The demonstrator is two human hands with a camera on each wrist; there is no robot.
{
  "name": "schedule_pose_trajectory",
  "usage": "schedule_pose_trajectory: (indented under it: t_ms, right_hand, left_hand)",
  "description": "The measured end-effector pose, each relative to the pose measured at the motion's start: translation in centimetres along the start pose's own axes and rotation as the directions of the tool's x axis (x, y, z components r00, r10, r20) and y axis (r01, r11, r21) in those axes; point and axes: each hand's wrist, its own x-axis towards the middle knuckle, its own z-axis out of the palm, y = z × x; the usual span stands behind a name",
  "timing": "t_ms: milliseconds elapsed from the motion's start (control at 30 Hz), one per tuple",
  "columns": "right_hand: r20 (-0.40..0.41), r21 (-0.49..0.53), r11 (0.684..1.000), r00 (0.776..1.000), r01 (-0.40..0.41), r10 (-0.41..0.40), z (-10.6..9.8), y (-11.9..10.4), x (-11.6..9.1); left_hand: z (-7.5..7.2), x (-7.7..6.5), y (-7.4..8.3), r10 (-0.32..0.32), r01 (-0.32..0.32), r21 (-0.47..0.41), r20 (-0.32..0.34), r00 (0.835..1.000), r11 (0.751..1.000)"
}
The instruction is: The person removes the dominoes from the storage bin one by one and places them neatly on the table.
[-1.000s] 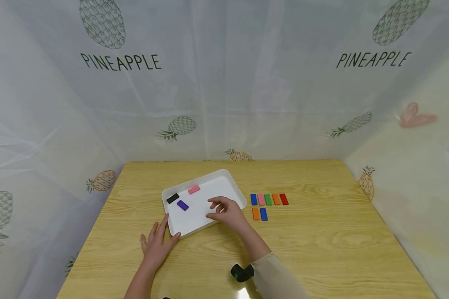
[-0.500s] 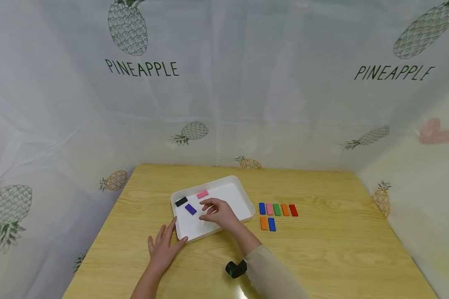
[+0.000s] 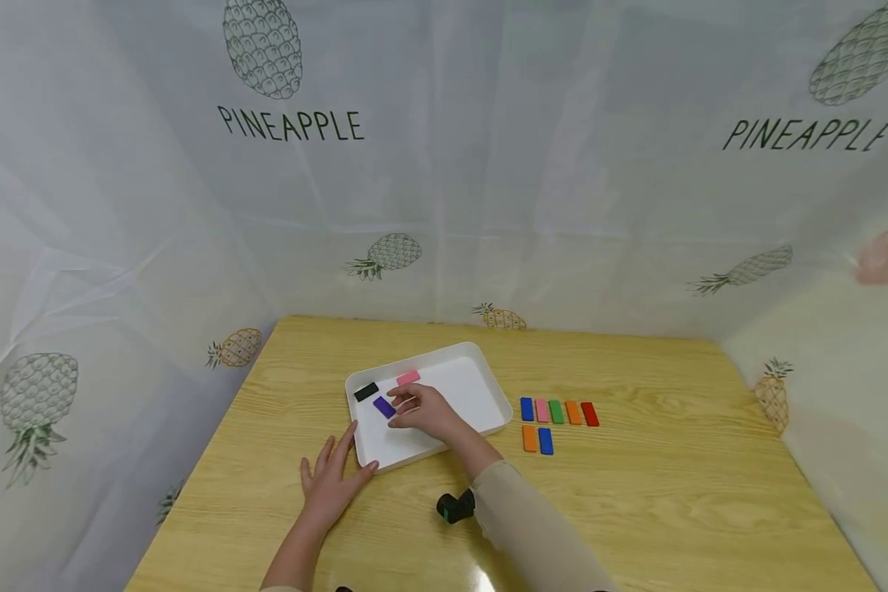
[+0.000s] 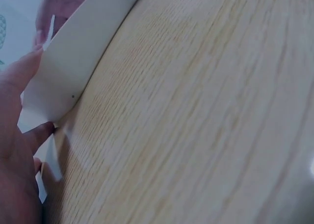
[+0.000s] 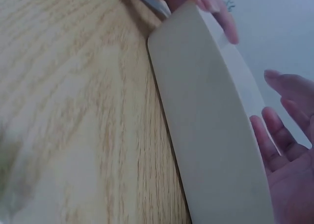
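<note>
We've got the tray (image 3: 462, 386) on the table (image 3: 673, 460), L of ctr. In its L half: end block (image 3: 366, 392) at L, back block (image 3: 408, 377) R of it by the rear wall, front block (image 3: 384, 407) btwn, nearer us. L hand (image 3: 329, 487) at the tray's near-L corner; R hand (image 3: 423, 413) over the tray, just R of front block. R of tray we see a five-block row (image 3: 557, 412), w/ a two-block row (image 3: 546, 441) before its L end.
</note>
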Motion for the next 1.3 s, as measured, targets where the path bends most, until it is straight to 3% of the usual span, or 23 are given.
schedule_pose_trajectory:
  t_ms: [400,700,1067,1300]
  right_hand:
    - [0.056,-0.096,0.995,0.998,-0.034,0.039,0.6,1.7,2.0]
    - [0.114,-0.247,0.968,0.991,-0.042,0.072,0.8,2.2,2.7]
    - [0.084,-0.319,0.946,0.992,-0.065,0.096,0.1,2.4,3.1]
    - [0.100,-0.409,0.911,0.990,-0.049,0.098,-0.3,3.0,3.7]
  left_hand:
    - [-0.4,-0.1,-0.7,0.002,-0.002,0.031,-0.001,1.000,1.000]
    - [-0.9,-0.5,-0.8,0.023,-0.023,0.022,0.000,1.000,1.000]
    - [-0.3,0.0,-0.3,0.029,-0.029,0.013,0.004,1.000,0.999]
    - [0.1,0.1,0.0,0.009,-0.009,0.008,0.007,1.000,1.000]
